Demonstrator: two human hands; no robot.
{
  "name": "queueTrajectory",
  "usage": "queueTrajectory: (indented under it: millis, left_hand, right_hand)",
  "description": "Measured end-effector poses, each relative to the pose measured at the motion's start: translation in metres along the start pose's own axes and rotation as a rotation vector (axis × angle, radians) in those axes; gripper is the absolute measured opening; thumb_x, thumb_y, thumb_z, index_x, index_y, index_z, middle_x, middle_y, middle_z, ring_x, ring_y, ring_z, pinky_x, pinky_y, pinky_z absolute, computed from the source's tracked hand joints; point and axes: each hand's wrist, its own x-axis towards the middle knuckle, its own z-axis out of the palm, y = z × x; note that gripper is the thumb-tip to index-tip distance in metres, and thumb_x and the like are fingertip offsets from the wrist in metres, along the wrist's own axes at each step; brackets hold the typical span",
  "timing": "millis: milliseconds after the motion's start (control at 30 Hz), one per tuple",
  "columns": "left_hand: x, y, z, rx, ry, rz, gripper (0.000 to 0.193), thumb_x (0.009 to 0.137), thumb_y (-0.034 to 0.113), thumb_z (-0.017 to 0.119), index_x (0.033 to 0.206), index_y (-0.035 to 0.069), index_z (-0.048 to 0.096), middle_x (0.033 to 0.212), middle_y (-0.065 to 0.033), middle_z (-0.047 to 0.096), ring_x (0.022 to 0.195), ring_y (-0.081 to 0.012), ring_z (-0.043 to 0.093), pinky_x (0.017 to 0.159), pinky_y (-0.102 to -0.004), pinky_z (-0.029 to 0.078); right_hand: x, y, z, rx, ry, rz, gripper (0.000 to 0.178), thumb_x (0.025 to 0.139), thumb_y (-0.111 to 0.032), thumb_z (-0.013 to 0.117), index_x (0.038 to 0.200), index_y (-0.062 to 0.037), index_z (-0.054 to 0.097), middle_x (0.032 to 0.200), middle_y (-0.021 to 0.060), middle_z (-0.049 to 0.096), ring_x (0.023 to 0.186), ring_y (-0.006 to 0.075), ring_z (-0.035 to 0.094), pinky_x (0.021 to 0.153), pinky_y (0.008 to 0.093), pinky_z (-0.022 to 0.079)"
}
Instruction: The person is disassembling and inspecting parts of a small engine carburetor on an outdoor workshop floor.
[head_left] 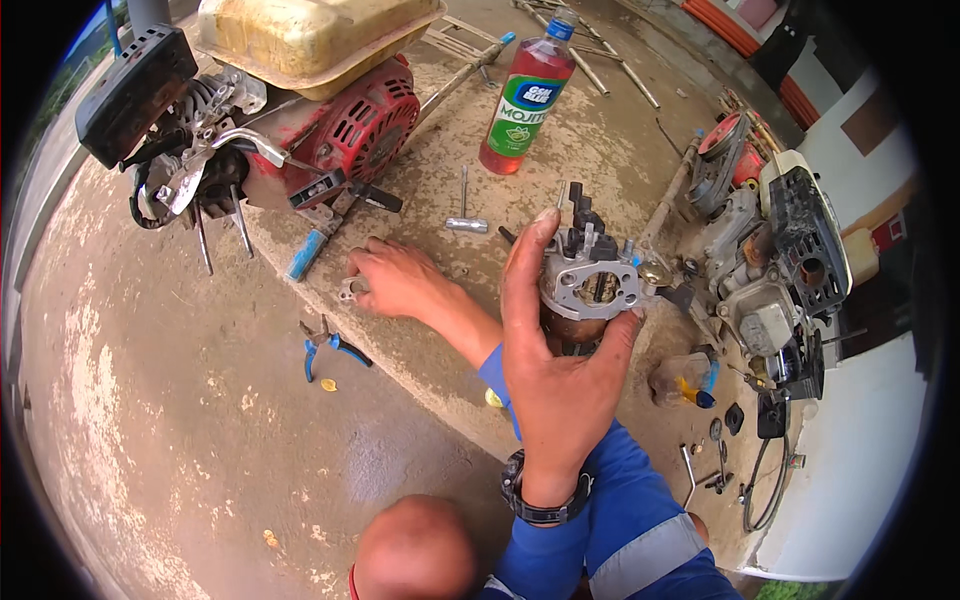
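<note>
My left hand, with a black watch at the wrist, grips a carburetor between fingers and thumb. The carburetor's flat flange and round bore face me, above the concrete ledge. Under my left arm my right arm crosses, and my right hand reaches to the left. Its fingertips pinch a small, flat, grey gasket-like piece near the ledge edge; part of it is hidden by the fingers. Blue-handled pliers lie spread on the lower floor close by. Beyond my right hand lies a metal socket wrench with a thin bar.
A red engine with a yellowish tank stands at the far left. Behind the wrench is a bottle of red liquid. Another dismantled engine sits at the right, near a plastic container and several loose parts.
</note>
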Motion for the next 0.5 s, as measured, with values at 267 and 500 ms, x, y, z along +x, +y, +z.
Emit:
queueTrajectory:
  millis: [267,500]
  left_hand:
    - [0.008,-0.009,-0.011,-0.008,0.016,-0.022,0.088,0.073,-0.011,0.076,0.155,0.003,0.044,0.153,-0.0186,0.048,0.144,-0.0326,0.048,0.119,-0.0381,0.039]
    - [0.012,-0.008,-0.013,-0.036,0.025,-0.018,0.087,0.074,-0.01,0.076,0.154,0.004,0.045,0.153,-0.0189,0.048,0.143,-0.0333,0.048,0.118,-0.0391,0.04]
  right_hand:
    - [0.007,0.008,-0.005,0.082,-0.049,-0.058,0.041,0.084,-0.023,0.076,0.123,-0.0156,0.066,0.122,0.0156,0.063,0.117,0.0368,0.064,0.098,0.0474,0.053]
    - [0.016,-0.007,-0.025,-0.001,-0.195,-0.077,0.043,0.083,-0.021,0.075,0.125,-0.022,0.065,0.122,0.014,0.063,0.114,0.0368,0.065,0.094,0.0487,0.054]
